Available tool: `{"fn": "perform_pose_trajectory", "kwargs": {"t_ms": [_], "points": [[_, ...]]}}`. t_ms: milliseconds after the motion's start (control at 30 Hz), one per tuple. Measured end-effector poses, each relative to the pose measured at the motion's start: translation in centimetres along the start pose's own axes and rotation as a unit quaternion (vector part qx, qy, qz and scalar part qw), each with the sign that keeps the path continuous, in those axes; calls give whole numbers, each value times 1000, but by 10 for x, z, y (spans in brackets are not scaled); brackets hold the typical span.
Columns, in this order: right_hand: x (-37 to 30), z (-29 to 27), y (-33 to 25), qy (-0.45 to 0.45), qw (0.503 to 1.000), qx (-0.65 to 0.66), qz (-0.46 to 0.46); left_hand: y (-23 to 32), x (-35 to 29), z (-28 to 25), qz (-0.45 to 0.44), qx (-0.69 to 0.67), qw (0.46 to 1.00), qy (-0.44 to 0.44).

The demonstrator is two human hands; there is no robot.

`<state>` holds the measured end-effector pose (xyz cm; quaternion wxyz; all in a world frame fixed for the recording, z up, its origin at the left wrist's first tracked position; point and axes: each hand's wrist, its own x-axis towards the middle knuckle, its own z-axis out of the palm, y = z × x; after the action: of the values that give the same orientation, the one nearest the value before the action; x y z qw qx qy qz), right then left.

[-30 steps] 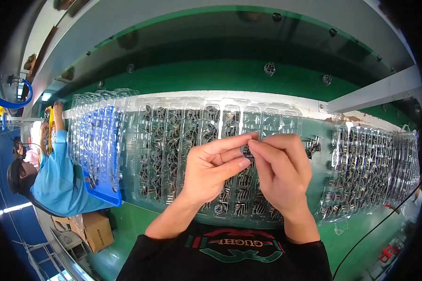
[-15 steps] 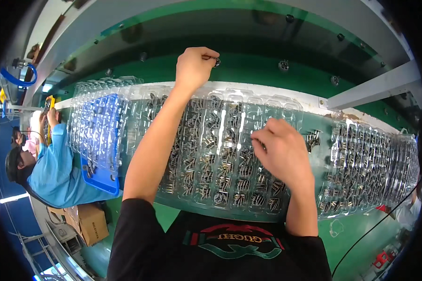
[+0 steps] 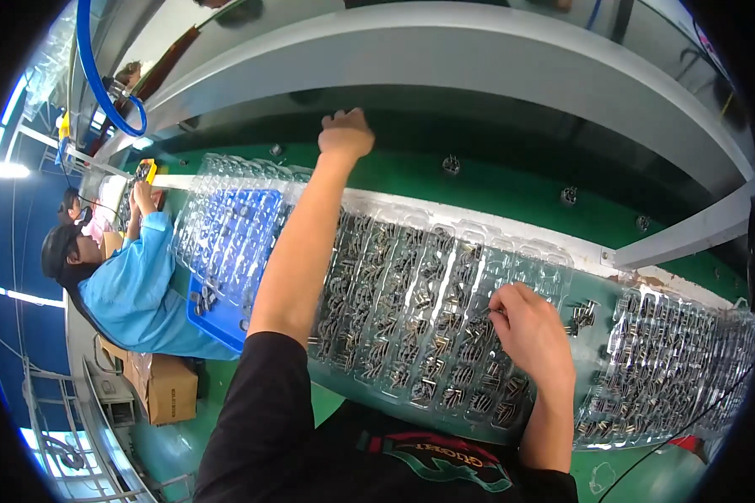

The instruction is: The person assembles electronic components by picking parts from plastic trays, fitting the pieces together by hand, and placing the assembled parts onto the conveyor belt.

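Observation:
My left hand [image 3: 346,136] reaches far forward over the green conveyor belt [image 3: 403,142], its fingers curled. Whatever it may hold is hidden from this side. A small round metal part [image 3: 451,164] sits on the belt to the right of that hand. My right hand [image 3: 533,331] hovers low over the right part of a clear plastic tray [image 3: 524,272], thumb and fingertips pinched together above the pockets. What lies between those fingertips is too small to make out. Many of the tray's pockets hold bunches of short metal pins [image 3: 424,390].
Loose pins [image 3: 584,317] lie right of the tray, and another filled clear tray [image 3: 646,369] stands beyond. At left, empty-looking clear trays [image 3: 218,210] overlap a blue tray [image 3: 218,323]. A co-worker in blue [image 3: 134,293] sits there. A grey post [image 3: 688,218] slants across the right.
The view has tilted upward. The small round part seen at my left fingertips no longer shows there, and that hand's fingers have turned away. My right hand stays pinched over the tray.

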<state>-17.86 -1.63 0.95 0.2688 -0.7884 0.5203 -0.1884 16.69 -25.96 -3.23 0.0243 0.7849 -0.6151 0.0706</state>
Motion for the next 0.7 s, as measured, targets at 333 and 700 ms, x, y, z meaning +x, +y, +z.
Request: {"fn": "perform_pose_trajectory", "kwargs": {"t_ms": [333,700], "points": [[-2,-6,4,40,999,-6,-28,-10,-26,0,50,-343,937,-53],[7,-15,2,60,962,265,-2,73,-227,-84,-93,-834,437,-324]]}}
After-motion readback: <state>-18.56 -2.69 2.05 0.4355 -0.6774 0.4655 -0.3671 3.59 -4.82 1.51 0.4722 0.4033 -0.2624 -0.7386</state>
